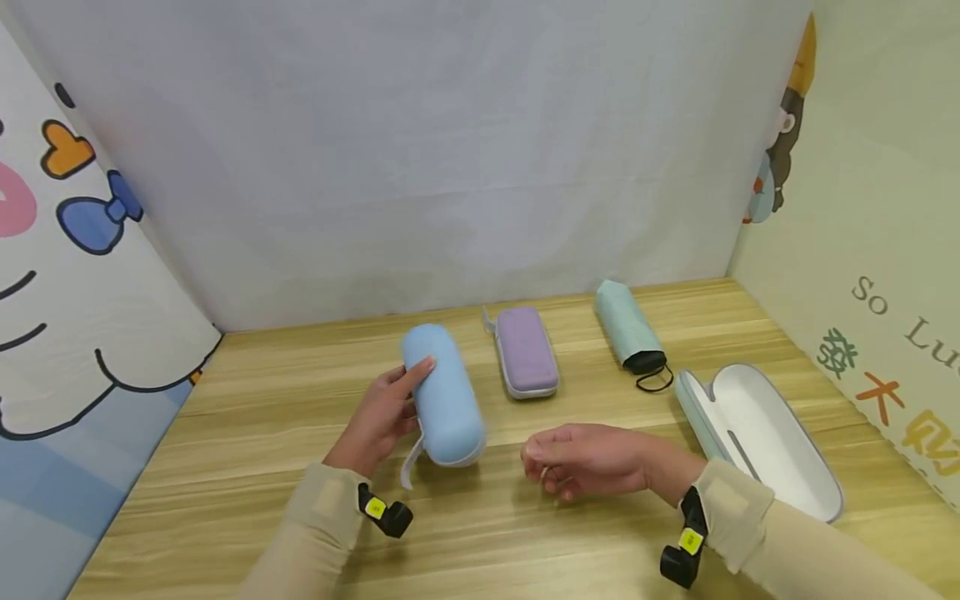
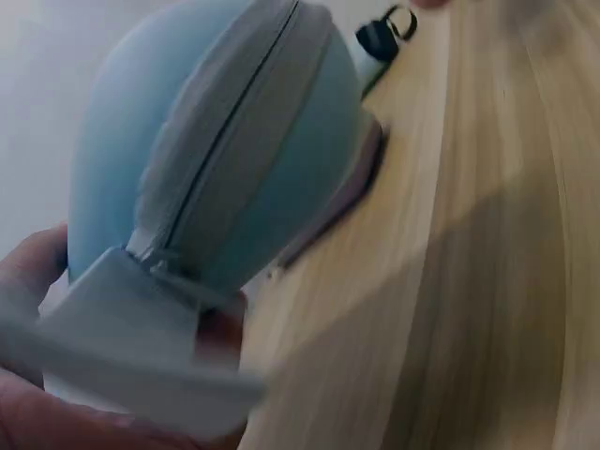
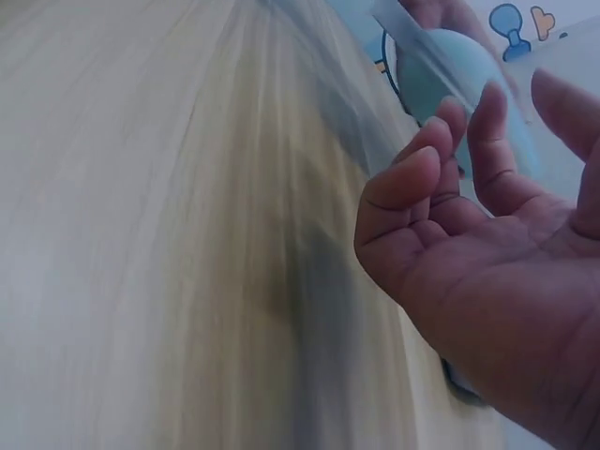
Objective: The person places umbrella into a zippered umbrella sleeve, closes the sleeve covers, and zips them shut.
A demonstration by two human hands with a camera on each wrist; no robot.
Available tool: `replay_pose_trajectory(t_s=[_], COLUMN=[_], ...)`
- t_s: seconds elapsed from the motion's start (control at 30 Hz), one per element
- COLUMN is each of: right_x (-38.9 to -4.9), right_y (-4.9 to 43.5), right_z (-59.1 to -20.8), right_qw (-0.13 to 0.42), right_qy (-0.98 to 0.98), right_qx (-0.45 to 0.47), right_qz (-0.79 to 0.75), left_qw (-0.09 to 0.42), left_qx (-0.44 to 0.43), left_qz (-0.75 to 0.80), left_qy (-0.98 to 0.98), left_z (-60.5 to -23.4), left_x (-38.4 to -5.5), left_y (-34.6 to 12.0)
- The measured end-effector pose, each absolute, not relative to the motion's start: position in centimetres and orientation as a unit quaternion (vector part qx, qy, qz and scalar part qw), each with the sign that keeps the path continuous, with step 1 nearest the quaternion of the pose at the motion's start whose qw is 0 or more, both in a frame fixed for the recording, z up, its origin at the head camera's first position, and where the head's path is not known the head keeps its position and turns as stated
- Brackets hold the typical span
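Note:
In the head view my left hand (image 1: 381, 417) grips a light blue zippered case (image 1: 444, 392) by its left side, thumb on top. The left wrist view shows the case's grey zipper (image 2: 230, 131) running along it, closed, with a pale strap (image 2: 131, 319) at the near end. My right hand (image 1: 588, 458) hovers to the right of the case, holding nothing, its fingers loosely curled. In the right wrist view the palm of that right hand (image 3: 506, 244) faces up, with the blue case (image 3: 450, 75) beyond the fingertips.
A purple zippered case (image 1: 527, 350) lies behind the hands. Right of it is a folded mint umbrella (image 1: 628, 325) with a black end and cord loop. An opened glasses case (image 1: 772, 433), white inside, sits beside the right forearm. A white cloth (image 1: 450, 167) backs the wooden table (image 1: 247, 433).

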State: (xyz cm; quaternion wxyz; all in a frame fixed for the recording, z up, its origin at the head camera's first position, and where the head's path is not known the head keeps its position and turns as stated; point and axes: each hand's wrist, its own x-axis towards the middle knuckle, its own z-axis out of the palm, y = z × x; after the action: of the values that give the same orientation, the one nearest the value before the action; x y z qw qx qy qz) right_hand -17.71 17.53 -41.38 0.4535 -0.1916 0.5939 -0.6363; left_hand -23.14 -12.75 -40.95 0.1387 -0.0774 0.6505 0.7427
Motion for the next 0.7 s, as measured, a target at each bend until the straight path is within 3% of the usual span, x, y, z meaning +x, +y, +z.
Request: replay_pose_trajectory(t_s=[0.37, 0.7], right_x=[-17.9, -18.6], right_y=[24.3, 30.9], right_z=[-38.3, -36.3], right_qw=[0.414, 0.36], right_qy=[0.61, 0.609], right_qx=[-0.21, -0.219], right_qz=[-0.643, -0.671], left_qw=[0.17, 0.188], left_qx=[-0.07, -0.07], left_qz=[0.579, 0.527], left_qy=[0.794, 0.826], left_z=[-41.8, -41.4], left_x=[-23.0, -23.0], left_y=[-16.1, -18.4])
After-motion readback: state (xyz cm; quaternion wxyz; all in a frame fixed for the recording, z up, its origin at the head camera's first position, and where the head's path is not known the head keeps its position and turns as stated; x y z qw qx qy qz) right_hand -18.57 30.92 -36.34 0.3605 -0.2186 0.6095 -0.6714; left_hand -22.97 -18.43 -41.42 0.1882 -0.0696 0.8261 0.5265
